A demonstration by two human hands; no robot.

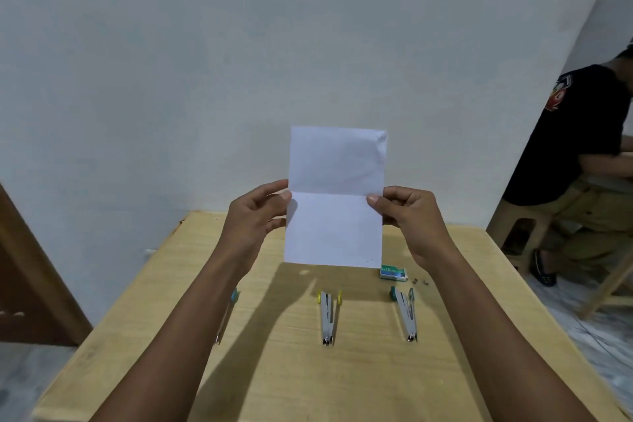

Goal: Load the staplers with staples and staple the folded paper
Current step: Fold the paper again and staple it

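Note:
I hold a white sheet of paper [335, 199] upright above the wooden table [342, 370]; a crease runs across its middle. My left hand [257, 212] pinches its left edge at the crease and my right hand [407, 216] pinches the right edge. On the table below lie three small metal staplers: one with yellow knobs [328, 317] in the middle, one with green knobs [406, 315] to the right, and one with a blue knob [226, 315] mostly hidden behind my left forearm. A small green box of staples [393, 273] sits beyond the right stapler, with a few loose staple pieces [420, 282] beside it.
A plain wall stands right behind the table. A person in a black shirt [568, 134] sits on a wooden stool at the right, past the table's right edge. A brown door [30, 284] is at the left.

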